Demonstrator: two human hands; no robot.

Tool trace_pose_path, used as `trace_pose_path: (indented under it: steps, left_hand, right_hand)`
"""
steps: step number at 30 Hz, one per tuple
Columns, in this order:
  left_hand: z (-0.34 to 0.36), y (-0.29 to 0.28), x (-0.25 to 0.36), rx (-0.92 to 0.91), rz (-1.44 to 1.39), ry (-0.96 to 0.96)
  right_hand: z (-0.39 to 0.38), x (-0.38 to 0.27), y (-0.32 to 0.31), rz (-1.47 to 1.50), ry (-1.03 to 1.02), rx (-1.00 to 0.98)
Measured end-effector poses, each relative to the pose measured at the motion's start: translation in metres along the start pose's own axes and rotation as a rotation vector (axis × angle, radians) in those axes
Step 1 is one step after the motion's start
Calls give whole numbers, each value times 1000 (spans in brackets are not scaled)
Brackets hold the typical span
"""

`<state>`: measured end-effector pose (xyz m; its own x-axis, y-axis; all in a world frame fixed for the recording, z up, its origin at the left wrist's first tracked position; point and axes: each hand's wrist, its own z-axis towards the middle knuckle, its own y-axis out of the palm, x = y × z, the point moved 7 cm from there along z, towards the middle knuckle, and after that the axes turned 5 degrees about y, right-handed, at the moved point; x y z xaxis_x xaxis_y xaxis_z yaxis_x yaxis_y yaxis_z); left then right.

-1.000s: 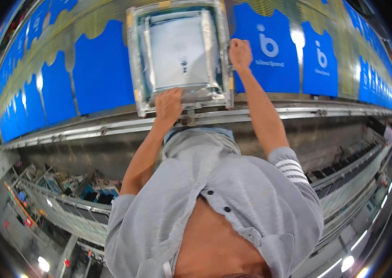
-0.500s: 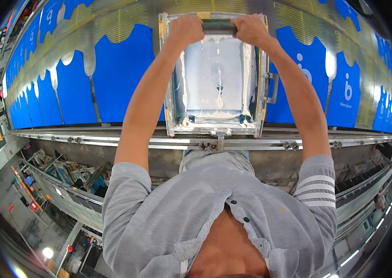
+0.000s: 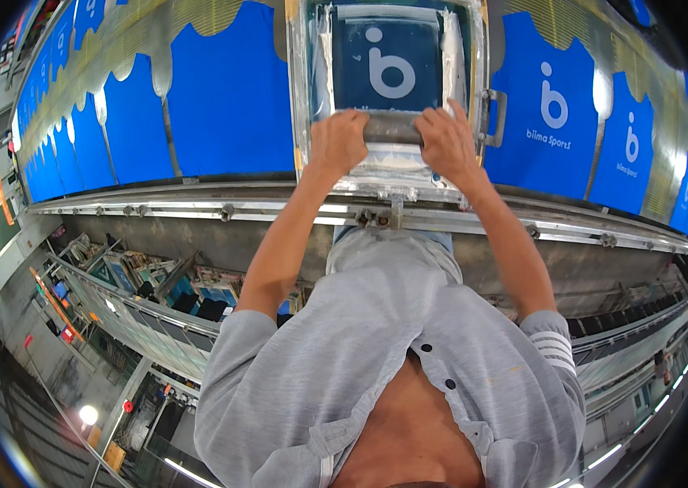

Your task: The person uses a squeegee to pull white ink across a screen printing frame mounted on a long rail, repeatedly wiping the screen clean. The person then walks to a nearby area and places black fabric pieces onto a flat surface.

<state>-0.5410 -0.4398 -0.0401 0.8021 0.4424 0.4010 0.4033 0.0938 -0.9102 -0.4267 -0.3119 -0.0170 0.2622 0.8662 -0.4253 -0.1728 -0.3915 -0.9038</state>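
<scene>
In the head view, our left hand [image 3: 339,141] and right hand [image 3: 447,141] grasp a grey squeegee [image 3: 394,128], at twelve o'clock from our chest [image 3: 409,443], across the lower part of a framed screen [image 3: 352,77]. Blue fabric pieces [image 3: 234,98] lie at eleven and one o'clock.

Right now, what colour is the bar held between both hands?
The bar is grey, showing best in the head view.
</scene>
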Motion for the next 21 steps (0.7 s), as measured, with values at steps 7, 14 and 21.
trace_pose_path:
  steps: [7, 14, 21]
  left_hand:
    - [-54, 11, 25, 15, 42, 19]
    - [-38, 18, 67, -28, 55, 108]
    - [-14, 22, 50, -422, 56, -61]
  right_hand:
    - [-61, -20, 14, -61, 45, -110]
    - [-37, 84, -19, 210, 312, 261]
    - [-51, 182, 9, 435, 972, 282]
